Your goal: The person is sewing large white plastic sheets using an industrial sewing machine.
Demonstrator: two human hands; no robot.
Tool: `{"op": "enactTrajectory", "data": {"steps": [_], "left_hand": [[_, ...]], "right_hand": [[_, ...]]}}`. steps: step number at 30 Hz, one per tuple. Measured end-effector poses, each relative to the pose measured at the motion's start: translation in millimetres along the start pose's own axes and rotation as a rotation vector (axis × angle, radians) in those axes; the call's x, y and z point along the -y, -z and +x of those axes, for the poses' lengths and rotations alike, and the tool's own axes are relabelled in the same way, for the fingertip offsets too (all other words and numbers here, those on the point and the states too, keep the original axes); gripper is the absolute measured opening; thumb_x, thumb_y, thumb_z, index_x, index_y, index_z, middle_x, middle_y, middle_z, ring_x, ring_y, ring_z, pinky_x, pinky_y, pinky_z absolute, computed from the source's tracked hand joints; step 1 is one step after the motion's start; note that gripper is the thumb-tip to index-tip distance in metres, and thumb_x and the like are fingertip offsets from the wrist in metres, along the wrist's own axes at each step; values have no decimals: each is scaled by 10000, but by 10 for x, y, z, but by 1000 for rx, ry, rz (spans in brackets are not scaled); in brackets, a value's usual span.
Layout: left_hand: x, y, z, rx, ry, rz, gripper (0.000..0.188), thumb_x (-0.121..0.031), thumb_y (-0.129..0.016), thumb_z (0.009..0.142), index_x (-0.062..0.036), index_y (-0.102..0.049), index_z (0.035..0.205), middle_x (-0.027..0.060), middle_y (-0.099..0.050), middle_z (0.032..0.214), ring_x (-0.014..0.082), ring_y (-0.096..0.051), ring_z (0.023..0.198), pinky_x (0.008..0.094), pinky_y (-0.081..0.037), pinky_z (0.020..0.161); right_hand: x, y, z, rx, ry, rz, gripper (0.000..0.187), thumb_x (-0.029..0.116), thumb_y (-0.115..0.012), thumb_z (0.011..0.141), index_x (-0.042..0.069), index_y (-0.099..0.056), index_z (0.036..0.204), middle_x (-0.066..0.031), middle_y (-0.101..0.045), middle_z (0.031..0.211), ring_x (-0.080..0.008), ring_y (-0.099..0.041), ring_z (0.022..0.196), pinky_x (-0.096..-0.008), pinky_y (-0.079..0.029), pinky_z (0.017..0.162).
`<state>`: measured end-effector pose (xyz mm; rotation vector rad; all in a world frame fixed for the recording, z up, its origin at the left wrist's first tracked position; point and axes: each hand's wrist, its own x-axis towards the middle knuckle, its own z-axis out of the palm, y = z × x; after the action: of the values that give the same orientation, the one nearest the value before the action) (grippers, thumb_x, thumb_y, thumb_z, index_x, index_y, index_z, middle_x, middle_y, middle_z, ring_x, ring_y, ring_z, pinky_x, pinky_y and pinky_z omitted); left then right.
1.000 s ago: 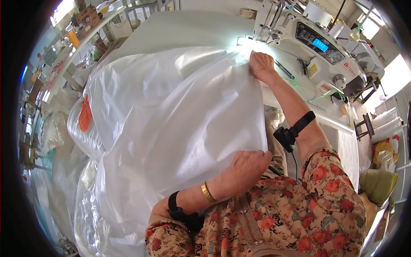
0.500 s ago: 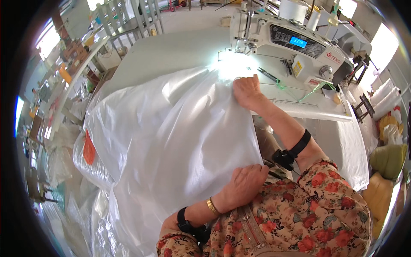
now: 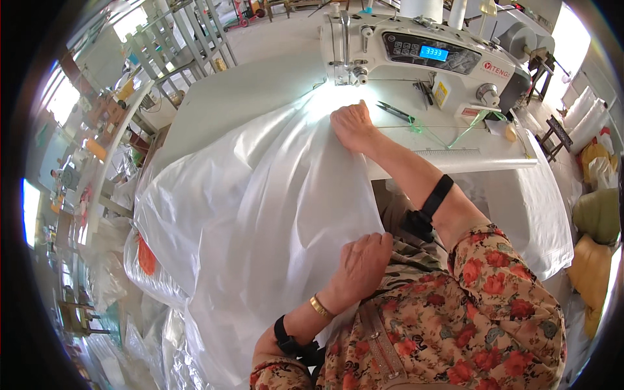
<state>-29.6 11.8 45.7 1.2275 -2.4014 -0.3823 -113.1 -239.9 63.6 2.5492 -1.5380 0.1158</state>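
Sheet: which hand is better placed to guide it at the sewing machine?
Probably the right hand: it grips the sheet close to the sewing machine; the left hand holds it farther back, near the person's shirt.

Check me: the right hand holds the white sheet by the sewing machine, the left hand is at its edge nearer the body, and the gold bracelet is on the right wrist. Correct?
The bracelet is on the left wrist, as the head view shows. The right hand does hold the sheet by the machine, with the left hand at its edge.
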Motion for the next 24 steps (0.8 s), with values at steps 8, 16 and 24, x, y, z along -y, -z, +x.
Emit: {"op": "enactTrajectory", "data": {"steps": [8,16,24], "left_hand": [[-52,-130,-55,-54,6,-60,117,-16,-521,795,-39,-511,909,107,-581,799,308,-622,780,424,-474,635],[-35,-96,-35,-51,-34,-65,88,4,-533,762,-32,-489,830,118,-569,752,320,-613,732,427,-477,605],[92,5,125,-75,8,30,112,-13,-570,743,-34,-495,823,110,-569,729,310,-625,736,417,-474,590]], "right_hand": [[52,-43,-293,-65,-172,102,130,70,-579,767,71,-655,873,-117,-679,838,-287,-667,838,-405,-455,767],[158,65,-415,29,-48,24,109,73,-588,773,85,-659,854,-73,-673,816,-254,-664,831,-406,-420,817],[65,-76,-152,5,-12,28,128,16,-597,715,60,-614,835,-112,-654,833,-303,-654,848,-432,-449,774]]}}
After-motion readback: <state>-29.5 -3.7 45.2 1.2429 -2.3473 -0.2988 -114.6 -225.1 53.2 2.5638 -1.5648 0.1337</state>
